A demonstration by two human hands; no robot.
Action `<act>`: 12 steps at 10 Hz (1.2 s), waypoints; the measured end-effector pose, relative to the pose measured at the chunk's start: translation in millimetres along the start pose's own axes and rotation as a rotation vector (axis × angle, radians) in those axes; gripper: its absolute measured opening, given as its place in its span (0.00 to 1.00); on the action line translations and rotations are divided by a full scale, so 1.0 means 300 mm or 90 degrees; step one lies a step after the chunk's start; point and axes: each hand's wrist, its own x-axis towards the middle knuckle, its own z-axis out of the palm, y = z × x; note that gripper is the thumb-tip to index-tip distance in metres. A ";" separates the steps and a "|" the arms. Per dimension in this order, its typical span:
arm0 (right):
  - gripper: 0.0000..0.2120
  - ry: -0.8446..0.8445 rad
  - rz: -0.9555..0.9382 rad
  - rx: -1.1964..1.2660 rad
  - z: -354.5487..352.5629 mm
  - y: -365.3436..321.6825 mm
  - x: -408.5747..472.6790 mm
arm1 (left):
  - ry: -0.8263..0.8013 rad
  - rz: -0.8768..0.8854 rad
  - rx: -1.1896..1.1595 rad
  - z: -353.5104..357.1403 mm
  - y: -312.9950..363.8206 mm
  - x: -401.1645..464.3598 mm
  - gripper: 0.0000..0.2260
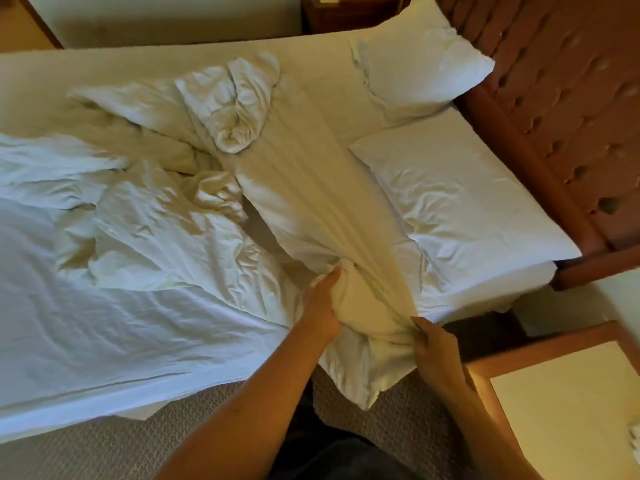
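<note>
A person stands at the side of a bed (104, 323) covered with a smooth white fitted sheet, and both bare hands are on a crumpled white cotton bed sheet (311, 188) that lies across it. The left hand (320, 306) grips a thick bunch of this cloth at the bed's near edge, thumb up against the fabric and fingers buried in the folds. The right hand (434, 348) is just beside it, pinching a gathered fold of the same sheet between thumb and curled fingers. Between and below the two hands a loose corner of the sheet hangs over the edge of the mattress toward the beige looped carpet (86, 452).

From the hands the sheet runs in long, tight pleats diagonally up the bed to a twisted roll of its own fabric (239, 112) near the far side; the rest spreads in rumpled heaps over the middle and left of the mattress.

To the right of the pleats a flat white pillow (460, 202) lies at the head of the bed, touching the sheet's edge. A second, plumper white pillow (415, 71) sits beyond it (one corner pokes up against the headboard). The reddish-brown button-tufted headboard (571, 98) runs along the right. A wood-framed bedside counter with a cream top (571, 403) stands at the lower right, near the right forearm.
</note>
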 end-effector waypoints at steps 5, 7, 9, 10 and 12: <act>0.09 0.125 -0.023 0.318 -0.148 0.171 -0.260 | -0.298 0.216 0.476 0.111 -0.266 -0.403 0.10; 0.12 0.200 -0.103 0.371 -0.303 0.181 -0.178 | -0.211 0.410 0.489 0.188 -0.130 -0.243 0.21; 0.23 0.302 0.076 0.541 -0.507 0.242 -0.141 | -0.053 0.466 0.734 0.324 0.054 0.078 0.30; 0.16 0.480 0.263 0.598 -0.612 0.298 -0.054 | 0.027 0.535 0.902 0.498 0.222 0.202 0.10; 0.09 0.579 0.487 0.764 -0.621 0.523 0.147 | -0.254 0.911 0.826 1.097 0.345 0.071 0.06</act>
